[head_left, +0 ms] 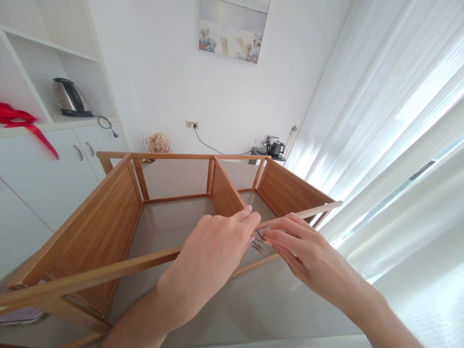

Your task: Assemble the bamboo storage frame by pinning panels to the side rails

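A wooden frame with panels [97, 227], like an unfinished shelf or cabinet, lies before me. My left hand [213, 246] is closed over the front rail [137, 263] where the middle panel [226, 191] meets it. Close by on the right, my right hand [302, 244] pinches a small dark metal piece [260, 235] just below the rail; whether it is a screw or a key is too small to tell. Several screws [257, 246] lie in a little heap beneath, between my hands. My left fingertips are partly hidden behind the rail.
White curtains [391, 121] hang along the right side. White cabinets [39, 169] at the left hold an electric kettle [70, 99] and a red ribbon [29, 121]. Against the back wall, a small black stand [258, 153] bears another kettle [277, 148]. Dried twigs [157, 143] stand behind the frame.
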Motion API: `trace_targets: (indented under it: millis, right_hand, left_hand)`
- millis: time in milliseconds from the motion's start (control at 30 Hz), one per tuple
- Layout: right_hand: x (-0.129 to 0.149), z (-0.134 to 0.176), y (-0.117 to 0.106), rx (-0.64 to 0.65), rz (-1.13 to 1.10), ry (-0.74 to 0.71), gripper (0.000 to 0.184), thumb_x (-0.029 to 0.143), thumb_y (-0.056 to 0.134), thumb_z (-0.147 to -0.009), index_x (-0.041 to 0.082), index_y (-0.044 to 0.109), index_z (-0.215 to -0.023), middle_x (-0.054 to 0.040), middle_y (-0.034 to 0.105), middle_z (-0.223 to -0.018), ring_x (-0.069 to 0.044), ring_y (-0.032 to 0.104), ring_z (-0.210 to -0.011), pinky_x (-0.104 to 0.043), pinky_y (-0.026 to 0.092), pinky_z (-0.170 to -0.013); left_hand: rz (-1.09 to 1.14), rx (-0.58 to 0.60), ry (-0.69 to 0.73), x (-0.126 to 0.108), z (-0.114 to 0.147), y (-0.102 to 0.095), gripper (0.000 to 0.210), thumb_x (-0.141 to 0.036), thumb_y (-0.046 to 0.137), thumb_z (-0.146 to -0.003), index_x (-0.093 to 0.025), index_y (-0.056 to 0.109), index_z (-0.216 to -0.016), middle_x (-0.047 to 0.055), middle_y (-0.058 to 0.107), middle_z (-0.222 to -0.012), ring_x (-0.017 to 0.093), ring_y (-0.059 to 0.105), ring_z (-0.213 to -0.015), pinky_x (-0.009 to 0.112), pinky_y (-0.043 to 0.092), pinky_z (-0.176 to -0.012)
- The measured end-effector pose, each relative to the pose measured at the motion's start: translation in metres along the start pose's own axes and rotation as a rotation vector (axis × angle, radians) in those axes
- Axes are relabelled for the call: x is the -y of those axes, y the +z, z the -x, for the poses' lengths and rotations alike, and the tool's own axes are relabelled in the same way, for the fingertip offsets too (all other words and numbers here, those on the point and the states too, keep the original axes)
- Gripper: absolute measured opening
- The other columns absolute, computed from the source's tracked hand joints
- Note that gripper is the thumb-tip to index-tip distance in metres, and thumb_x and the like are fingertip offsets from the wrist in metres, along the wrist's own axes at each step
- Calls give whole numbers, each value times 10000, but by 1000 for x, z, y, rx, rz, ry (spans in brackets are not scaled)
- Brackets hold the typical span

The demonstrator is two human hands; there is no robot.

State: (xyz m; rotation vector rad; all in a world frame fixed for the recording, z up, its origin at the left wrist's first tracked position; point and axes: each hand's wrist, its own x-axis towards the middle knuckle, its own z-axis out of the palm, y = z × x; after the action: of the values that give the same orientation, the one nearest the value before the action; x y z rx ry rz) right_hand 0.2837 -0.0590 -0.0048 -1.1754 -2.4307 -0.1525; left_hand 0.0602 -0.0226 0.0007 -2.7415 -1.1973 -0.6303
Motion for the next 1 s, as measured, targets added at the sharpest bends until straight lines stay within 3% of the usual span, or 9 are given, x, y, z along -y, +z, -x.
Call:
trace_targets:
  millis: [333,667,833,1000]
  right_hand:
    - [4,-4,-8,29,120,-50,254,64,468,-966,237,632,-1052,-68,680,-1058,-201,614,-939,-342,525,-738]
    - [-2,-3,-1,35,12,2,196,180,488,-1016,230,669,-1068,-53,700,-990,-193,628,-942,-355,511,-806]
    - [0,3,5,-43,-45,86,207,190,471,-1024,232,667,-1076,-51,689,-983,-178,629,-898,-320,510,-749]
    - [0,2,3,-45,-48,32,176,159,512,-1006,244,636,-1099,-39,675,-1063,-176,609,-954,-335,494,-809]
  left_hand:
    - [-49,34,40,3,0,2,297,-220,481,-1025,-276,494,-1317,47,720,-1232,192,737,-693,283,453,-535]
    - [-102,46,38,2,-1,0,214,-305,484,-1036,-267,526,-1242,22,755,-944,197,689,-601,276,378,-497]
    - [-72,44,50,2,-2,-2,241,-273,499,-1031,-253,508,-1270,34,755,-1018,185,698,-616,272,361,-496]
    - [-71,16,64,2,-2,-1,175,-273,541,-1007,-244,524,-1179,29,746,-1070,192,692,-608,289,318,-465]
